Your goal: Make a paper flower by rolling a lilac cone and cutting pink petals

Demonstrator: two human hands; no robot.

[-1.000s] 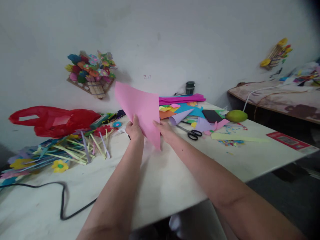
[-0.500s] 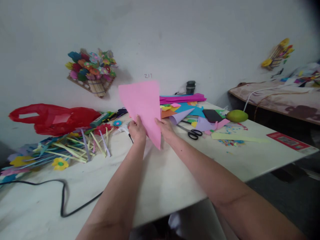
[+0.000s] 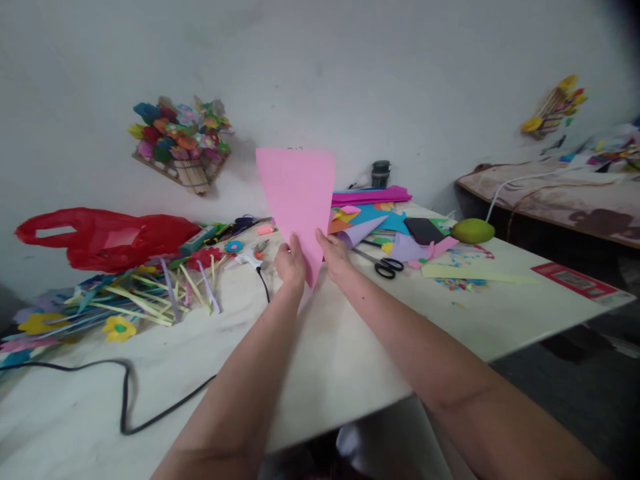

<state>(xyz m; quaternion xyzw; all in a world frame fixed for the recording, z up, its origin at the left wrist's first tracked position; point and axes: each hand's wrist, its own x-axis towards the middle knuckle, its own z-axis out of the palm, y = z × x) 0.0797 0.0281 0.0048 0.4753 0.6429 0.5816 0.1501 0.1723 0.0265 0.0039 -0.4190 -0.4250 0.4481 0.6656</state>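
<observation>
A pink sheet, wide at the top and narrowing to a point at the bottom, stands upright between my hands above the table. It looks like paper or thin craft foam; I cannot tell which. My left hand grips its left edge, thumb on the near face. On the opposite edge, my right hand pinches it the same way. Both hands' other fingers are partly hidden behind the sheet. Left of my left hand lies a white glue gun with a black cord. Black-handled scissors rest right of my right hand.
A red plastic bag, pale paper strips and a yellow flower lie on the left. Toward the right are a lilac cone, a phone, a green fruit and a pale yellow strip. A flower bouquet hangs on the wall.
Both hands have shifted slightly right with the pink sheet. It has turned from a leftward tilt to nearly upright, and more of the glue gun now shows.
</observation>
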